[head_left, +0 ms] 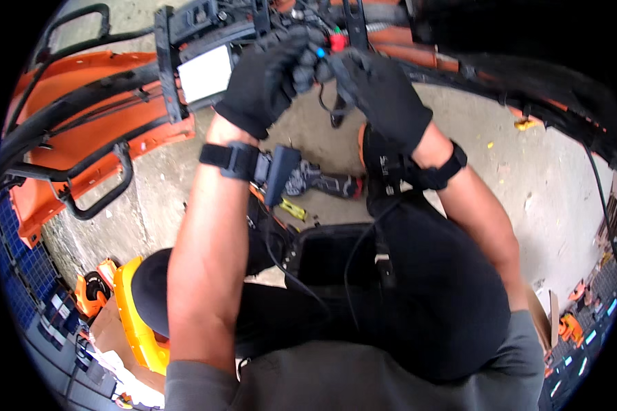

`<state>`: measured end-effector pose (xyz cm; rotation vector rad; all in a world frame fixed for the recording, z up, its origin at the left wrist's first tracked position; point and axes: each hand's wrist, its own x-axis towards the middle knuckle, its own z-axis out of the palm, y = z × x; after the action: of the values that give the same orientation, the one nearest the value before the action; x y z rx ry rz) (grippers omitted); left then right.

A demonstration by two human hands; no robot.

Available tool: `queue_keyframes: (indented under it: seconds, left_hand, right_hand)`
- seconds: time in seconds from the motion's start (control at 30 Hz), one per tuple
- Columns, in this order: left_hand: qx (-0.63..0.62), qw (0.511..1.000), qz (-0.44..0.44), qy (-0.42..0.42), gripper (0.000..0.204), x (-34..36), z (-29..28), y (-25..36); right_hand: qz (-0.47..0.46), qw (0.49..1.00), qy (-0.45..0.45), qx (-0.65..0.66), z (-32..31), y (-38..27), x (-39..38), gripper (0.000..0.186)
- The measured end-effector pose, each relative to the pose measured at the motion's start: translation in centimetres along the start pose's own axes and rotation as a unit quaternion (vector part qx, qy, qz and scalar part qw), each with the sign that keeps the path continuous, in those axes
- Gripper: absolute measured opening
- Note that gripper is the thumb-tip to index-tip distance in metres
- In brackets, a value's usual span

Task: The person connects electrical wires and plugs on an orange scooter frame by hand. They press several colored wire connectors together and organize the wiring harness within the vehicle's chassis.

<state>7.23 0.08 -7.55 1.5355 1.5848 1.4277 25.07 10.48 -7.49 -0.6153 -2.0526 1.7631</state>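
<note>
Orange panel (82,144) at far left; white rectangle (204,74) beside the left hand (264,82). That hand is black-gloved, fingers curled inward; cannot tell if it grips. Small blue piece (320,52) sits between both hands' fingers, red piece (338,42) just beyond. Right hand (384,92), gloved, fingers bent toward the blue piece; hold unclear.

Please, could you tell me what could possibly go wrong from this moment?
1. The gloved left hand and right hand are close together beside a small blue part and a red part; whether either part is held is hard to tell, but such small pieces might slip or get pinched.
2. The power tool lies on the floor near the right shoe, so a shifting foot could knock it.
</note>
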Motion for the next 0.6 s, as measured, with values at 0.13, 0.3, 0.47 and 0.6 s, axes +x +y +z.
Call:
queue_keyframes:
  seconds: [0.13, 0.3, 0.47, 0.6]
  left_hand:
    - [-0.415, 0.865, -0.277, 0.042, 0.025, -0.2, 1.0, 0.6]
    - [-0.349, 0.891, -0.286, 0.054, 0.026, 0.1, 1.6, 1.6]
    - [-0.453, 0.835, -0.3, 0.084, 0.018, 0.3, 1.8, 1.6]
    - [-0.414, 0.847, -0.315, 0.108, 0.021, 0.3, 2.7, 2.5]
  right_hand:
    - [0.022, 1.0, -0.002, -0.002, -0.2, 0.3, 0.2, 0.035]
    - [0.015, 0.999, 0.024, -0.018, -0.1, -0.7, -0.2, 0.032]
    - [-0.02, 0.994, 0.075, -0.076, 0.6, -1.2, -0.5, 0.026]
    - [-0.003, 0.987, 0.061, -0.147, 0.4, -1.2, -0.6, 0.025]
